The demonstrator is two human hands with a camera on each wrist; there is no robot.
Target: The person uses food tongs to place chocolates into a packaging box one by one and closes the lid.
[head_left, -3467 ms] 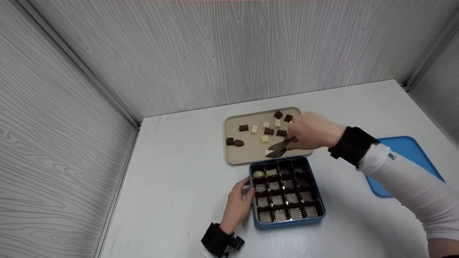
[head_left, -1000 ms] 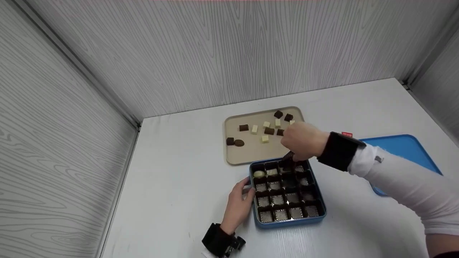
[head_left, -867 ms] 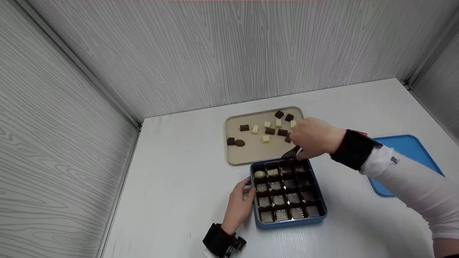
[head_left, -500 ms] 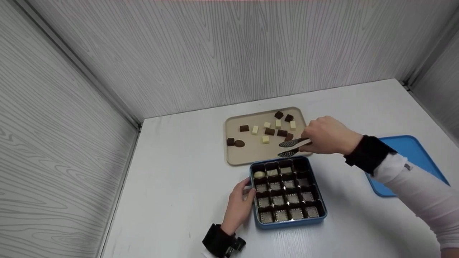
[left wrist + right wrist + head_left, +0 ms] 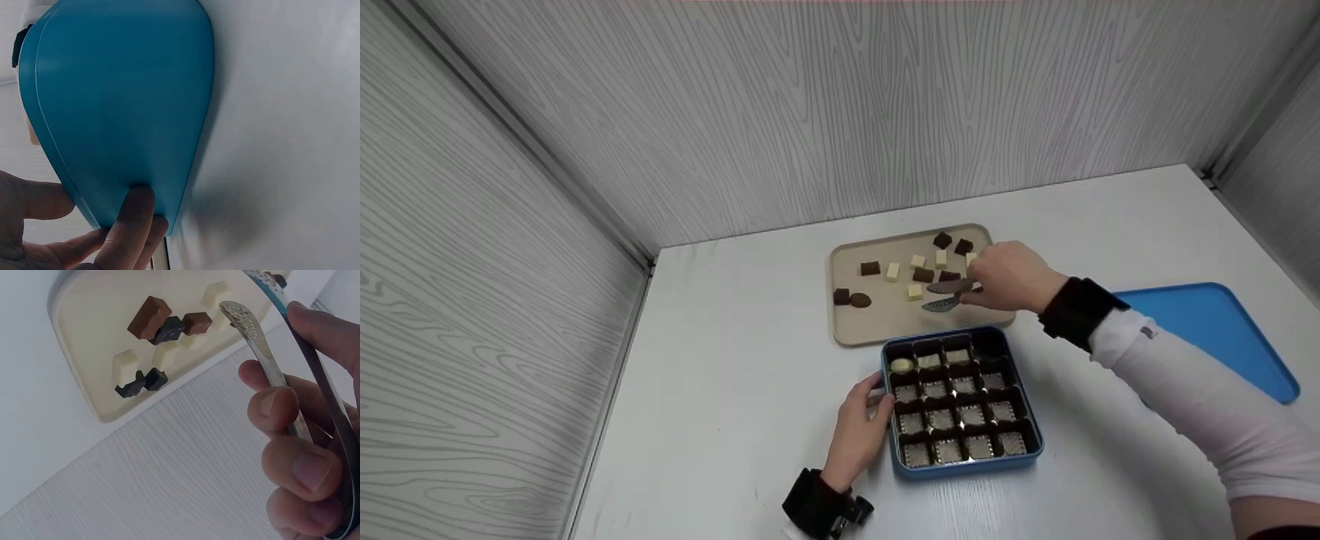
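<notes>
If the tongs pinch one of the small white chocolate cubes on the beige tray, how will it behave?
The white cube looks rigid and flat-sided, so it should sit still, not roll. It seems light. The tongs have smooth metal tips, so it might slip if pinched off-centre in the right hand.

Blue lid lies flat on white table, right of everything; grey wood-grain walls enclose the table.
</notes>
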